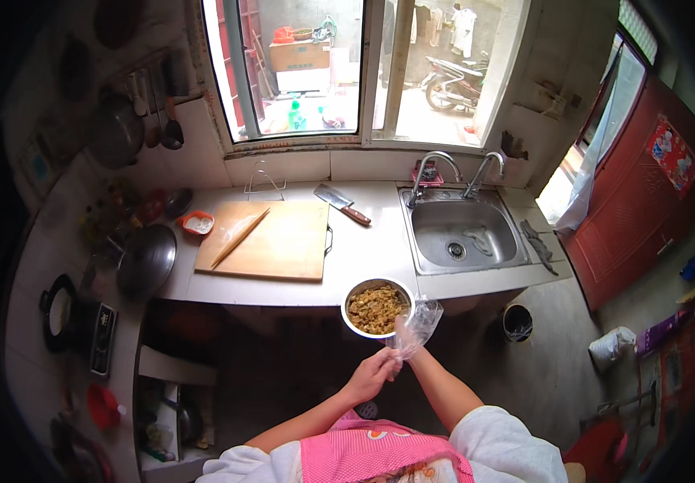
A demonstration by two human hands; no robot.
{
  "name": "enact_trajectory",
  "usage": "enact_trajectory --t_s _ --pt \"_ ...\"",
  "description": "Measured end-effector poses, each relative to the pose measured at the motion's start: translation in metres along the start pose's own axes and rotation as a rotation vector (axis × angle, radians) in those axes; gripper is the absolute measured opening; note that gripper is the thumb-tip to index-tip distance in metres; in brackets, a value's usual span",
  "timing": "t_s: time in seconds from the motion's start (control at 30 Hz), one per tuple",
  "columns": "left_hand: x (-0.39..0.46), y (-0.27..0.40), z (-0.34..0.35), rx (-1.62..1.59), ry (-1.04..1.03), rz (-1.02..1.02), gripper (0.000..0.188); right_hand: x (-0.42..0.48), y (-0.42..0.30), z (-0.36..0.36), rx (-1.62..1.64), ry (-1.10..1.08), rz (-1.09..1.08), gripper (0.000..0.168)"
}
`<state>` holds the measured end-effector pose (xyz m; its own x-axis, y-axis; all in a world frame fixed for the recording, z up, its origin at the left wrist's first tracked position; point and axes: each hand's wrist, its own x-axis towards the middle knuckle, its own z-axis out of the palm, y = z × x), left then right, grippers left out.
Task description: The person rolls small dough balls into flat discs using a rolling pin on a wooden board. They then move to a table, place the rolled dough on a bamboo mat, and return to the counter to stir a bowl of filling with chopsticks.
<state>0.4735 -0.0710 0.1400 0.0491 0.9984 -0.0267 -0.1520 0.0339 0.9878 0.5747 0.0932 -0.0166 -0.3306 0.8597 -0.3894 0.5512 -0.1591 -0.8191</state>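
A round metal bowl (347, 321) of chopped filling (377, 308) stands at the counter's front edge, its near side beyond that edge. Clear thin plastic (427, 320), like a bag or disposable glove, surrounds my right hand (406, 338), which is by the bowl's near right rim. My left hand (377, 369) pinches the lower end of this plastic at the right wrist. The right fingers are partly hidden by the plastic's glare. On a wooden cutting board (293, 241) lies a tapered rolling pin (241, 238). A cleaver (347, 208) with a wooden handle rests behind the bowl.
An orange scoop (198, 223) with white powder sits left of the board. A steel sink (465, 232) with two taps is at the right. A wok lid (147, 259), a gas stove (104, 338) and a red bowl (104, 406) are on the left counter. A bucket (517, 323) stands on the floor.
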Motion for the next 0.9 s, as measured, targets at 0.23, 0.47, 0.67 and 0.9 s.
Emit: enact_trajectory --t_s 0.23,0.47,0.67,0.9 --pt "0.098 -0.051 -0.052 0.105 0.131 -0.166 0.020 0.106 -0.020 -0.019 0.972 -0.134 0.185 0.034" --pt "0.193 -0.059 -0.087 0.522 -0.166 -0.604 0.039 0.149 -0.035 -0.072 1.011 -0.099 0.369 0.026" --pt "0.265 -0.006 -0.036 0.424 -0.349 0.074 0.021 0.097 -0.006 -0.154 0.782 0.158 0.128 0.044" --pt "0.333 0.019 0.048 0.055 -0.216 -0.123 0.012 0.055 -0.053 -0.235 0.863 -0.190 -0.288 0.069"
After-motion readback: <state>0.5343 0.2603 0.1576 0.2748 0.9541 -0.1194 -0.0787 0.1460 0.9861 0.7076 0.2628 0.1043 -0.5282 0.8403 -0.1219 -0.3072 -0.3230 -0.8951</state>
